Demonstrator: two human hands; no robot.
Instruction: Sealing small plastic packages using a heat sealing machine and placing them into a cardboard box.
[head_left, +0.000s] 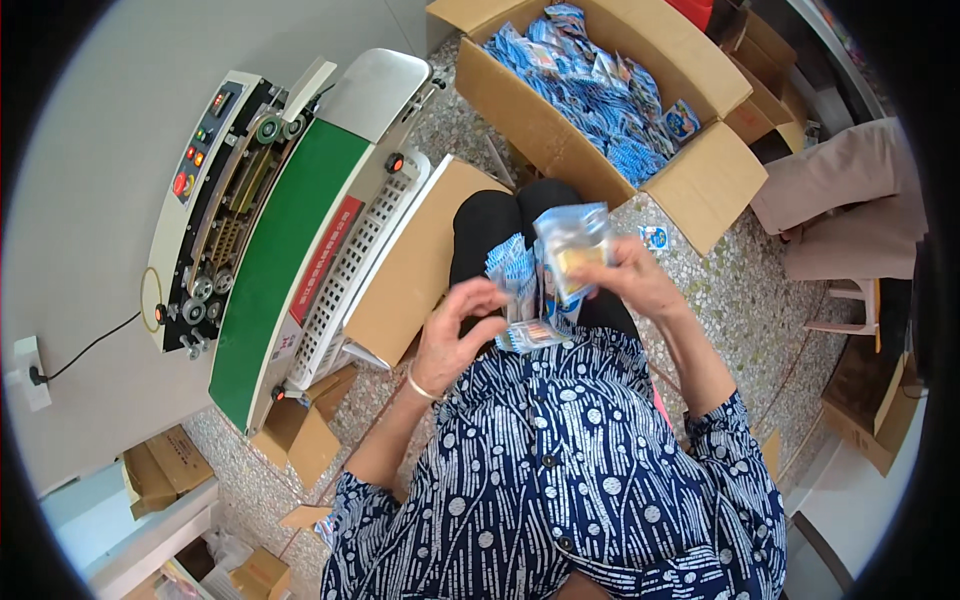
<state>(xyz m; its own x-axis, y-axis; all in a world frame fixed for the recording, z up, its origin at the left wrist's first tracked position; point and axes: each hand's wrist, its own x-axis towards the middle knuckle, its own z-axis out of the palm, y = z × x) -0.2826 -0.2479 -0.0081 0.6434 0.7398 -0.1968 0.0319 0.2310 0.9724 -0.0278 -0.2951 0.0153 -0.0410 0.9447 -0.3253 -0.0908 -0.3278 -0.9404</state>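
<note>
My right hand (640,280) pinches a small clear-and-blue plastic packet (572,228) with something yellowish inside, held up over my lap and slightly blurred. My left hand (455,335), a pale bangle on its wrist, has thumb and fingers apart and holds nothing that I can see. Its fingertips are beside a blue-and-white striped packet (511,262) on my lap. Another packet (533,335) lies across my lap near the left thumb. More packets are partly hidden behind the one in my right hand.
A large open carton (535,120) full of blue packets stands ahead. To the left is a green-topped sealing machine (290,265) with rollers, above a white perforated basket (345,280) and a carton (425,260). One packet (653,238) lies on the speckled floor. Another person's trousered leg (850,190) is at right.
</note>
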